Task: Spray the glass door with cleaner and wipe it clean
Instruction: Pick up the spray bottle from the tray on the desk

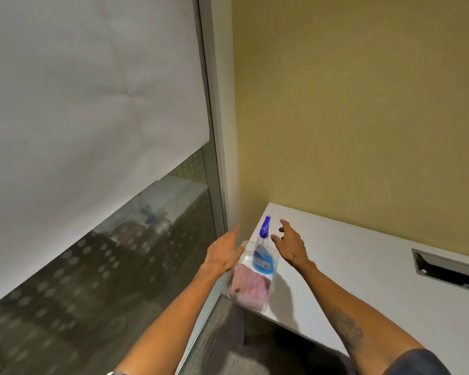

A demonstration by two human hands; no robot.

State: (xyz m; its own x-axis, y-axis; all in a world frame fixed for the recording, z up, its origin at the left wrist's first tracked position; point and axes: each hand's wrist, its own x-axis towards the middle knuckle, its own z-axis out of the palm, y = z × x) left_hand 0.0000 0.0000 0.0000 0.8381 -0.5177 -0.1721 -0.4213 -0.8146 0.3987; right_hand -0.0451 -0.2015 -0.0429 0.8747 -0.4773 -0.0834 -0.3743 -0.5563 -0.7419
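**Bottle between two open hands at the desk's corner**

Bottle (pixel 263 253) of blue cleaner stood upright at the desk's (pixel 363 280) near-left corner, inside a clear tub (pixel 245 246) with a pink cloth (pixel 251 286) bunched at its front. We had our right hand (pixel 291 246) just right of the blue trigger head, grip released, fingers spread, touching nothing. Our left hand (pixel 224 253) hovered over the tub's left rim, equally empty. We judged the right hand nearer the neck. The glass door (pixel 119 253) lay to the left.
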